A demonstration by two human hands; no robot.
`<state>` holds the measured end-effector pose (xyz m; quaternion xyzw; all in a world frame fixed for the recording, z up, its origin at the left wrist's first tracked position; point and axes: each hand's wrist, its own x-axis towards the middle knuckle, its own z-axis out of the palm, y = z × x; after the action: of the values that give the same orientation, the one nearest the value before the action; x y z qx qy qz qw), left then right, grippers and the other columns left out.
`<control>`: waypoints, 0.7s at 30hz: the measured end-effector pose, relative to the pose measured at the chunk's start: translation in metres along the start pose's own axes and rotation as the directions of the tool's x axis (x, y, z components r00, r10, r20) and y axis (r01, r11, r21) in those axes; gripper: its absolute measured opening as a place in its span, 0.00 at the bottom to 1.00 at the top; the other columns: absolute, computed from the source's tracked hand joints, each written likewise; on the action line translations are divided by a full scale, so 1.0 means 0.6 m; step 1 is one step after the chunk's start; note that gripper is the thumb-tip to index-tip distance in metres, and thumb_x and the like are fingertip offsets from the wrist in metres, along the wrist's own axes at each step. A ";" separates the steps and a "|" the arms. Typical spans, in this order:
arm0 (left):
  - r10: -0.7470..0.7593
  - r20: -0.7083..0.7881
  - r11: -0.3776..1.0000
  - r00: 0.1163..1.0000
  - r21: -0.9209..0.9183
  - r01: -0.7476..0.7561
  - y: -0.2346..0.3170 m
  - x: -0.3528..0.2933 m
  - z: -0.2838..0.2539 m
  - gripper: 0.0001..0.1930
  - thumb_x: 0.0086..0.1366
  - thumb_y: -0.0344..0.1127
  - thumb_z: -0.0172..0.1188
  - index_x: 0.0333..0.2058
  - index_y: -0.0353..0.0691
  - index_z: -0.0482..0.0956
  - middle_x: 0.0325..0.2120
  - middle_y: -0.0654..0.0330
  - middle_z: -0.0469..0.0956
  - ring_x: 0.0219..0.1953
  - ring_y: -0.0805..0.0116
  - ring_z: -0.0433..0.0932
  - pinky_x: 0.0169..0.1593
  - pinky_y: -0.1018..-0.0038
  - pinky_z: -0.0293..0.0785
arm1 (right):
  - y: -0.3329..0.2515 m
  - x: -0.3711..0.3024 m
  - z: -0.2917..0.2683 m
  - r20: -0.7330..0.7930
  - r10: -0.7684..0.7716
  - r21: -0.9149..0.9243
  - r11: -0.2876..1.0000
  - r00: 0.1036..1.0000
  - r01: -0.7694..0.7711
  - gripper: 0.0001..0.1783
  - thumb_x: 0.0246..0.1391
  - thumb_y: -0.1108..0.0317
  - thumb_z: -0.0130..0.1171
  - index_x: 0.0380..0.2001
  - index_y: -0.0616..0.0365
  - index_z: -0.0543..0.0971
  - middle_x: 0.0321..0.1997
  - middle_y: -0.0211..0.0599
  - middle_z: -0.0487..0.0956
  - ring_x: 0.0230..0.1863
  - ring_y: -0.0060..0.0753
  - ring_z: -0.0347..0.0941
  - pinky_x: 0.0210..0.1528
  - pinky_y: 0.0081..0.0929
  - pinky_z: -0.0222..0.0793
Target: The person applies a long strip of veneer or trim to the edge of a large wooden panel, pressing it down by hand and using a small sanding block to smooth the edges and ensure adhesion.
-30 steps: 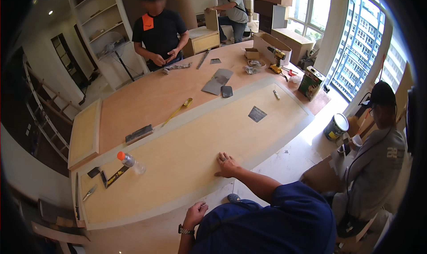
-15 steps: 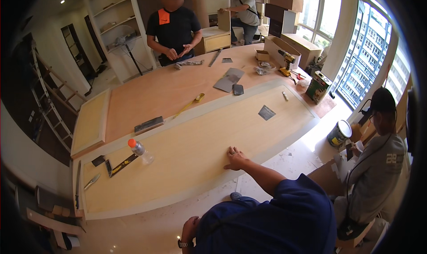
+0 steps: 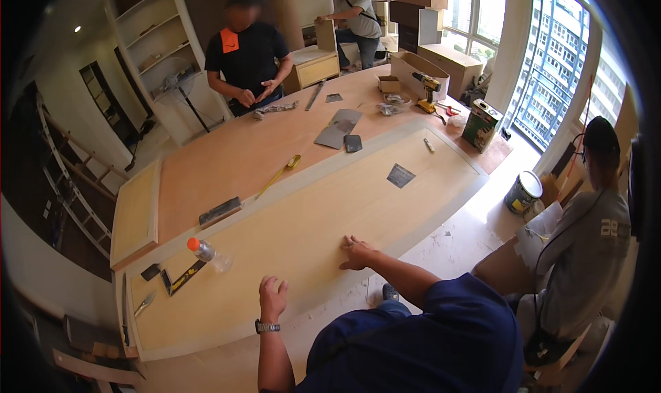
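My right hand (image 3: 357, 253) rests on the pale wooden panel (image 3: 303, 217) near its front edge, fingers spread and nothing in them. Over the same edge, further left, my left hand (image 3: 273, 296) is raised with loosely parted fingers, empty, a watch on its wrist. Whether it touches the panel I cannot tell. To its left stands a clear bottle (image 3: 220, 261) with an orange cap. Beside the bottle lie a yellow-marked square (image 3: 184, 274), a small dark sheet (image 3: 151, 272) and a brush-like tool (image 3: 145, 303). A dark block (image 3: 220, 212) sits along the panel's far border.
A yellow tape measure (image 3: 279, 175), grey sheets (image 3: 339, 127), a cordless drill (image 3: 427, 93) and a metal can (image 3: 482, 124) are on the table. One person (image 3: 248, 55) stands across; another sits at right (image 3: 585, 241). A bucket (image 3: 525, 191) stands on the floor.
My left hand has risen from beside my body to the panel's front edge. My right hand still rests on the panel. The view has shifted slightly.
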<state>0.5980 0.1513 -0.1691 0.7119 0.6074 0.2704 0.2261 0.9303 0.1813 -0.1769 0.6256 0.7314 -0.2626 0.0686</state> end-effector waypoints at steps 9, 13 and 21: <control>-0.356 -0.281 0.814 0.891 0.375 0.443 0.013 0.086 0.141 0.37 0.62 0.54 0.58 0.62 0.34 0.61 0.66 0.46 0.57 0.69 0.45 0.51 0.66 0.46 0.51 | 0.222 0.011 -0.044 -0.386 0.040 0.702 0.661 0.922 0.266 0.26 0.56 0.52 0.60 0.46 0.65 0.79 0.42 0.51 0.81 0.42 0.41 0.79 0.45 0.33 0.75; -0.332 -0.390 0.775 0.859 0.405 0.484 0.016 0.081 0.148 0.36 0.61 0.53 0.58 0.61 0.35 0.62 0.65 0.47 0.58 0.69 0.47 0.52 0.67 0.48 0.51 | 0.322 0.010 -0.100 -0.357 0.393 0.839 0.534 0.847 0.106 0.19 0.59 0.56 0.59 0.35 0.65 0.82 0.25 0.36 0.81 0.25 0.25 0.76 0.28 0.24 0.72; -0.314 -0.423 0.746 0.850 0.443 0.497 0.028 0.091 0.160 0.33 0.63 0.50 0.56 0.61 0.34 0.63 0.64 0.49 0.62 0.68 0.51 0.55 0.66 0.50 0.51 | 0.448 0.082 -0.114 -0.597 0.444 0.639 0.767 0.668 0.062 0.15 0.55 0.57 0.62 0.28 0.59 0.81 0.23 0.41 0.81 0.27 0.37 0.79 0.32 0.32 0.74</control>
<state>0.6800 0.2029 -0.2242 0.5403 0.8283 0.1451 -0.0305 1.1912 0.2780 -0.2202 0.7411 0.4971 -0.2079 -0.4005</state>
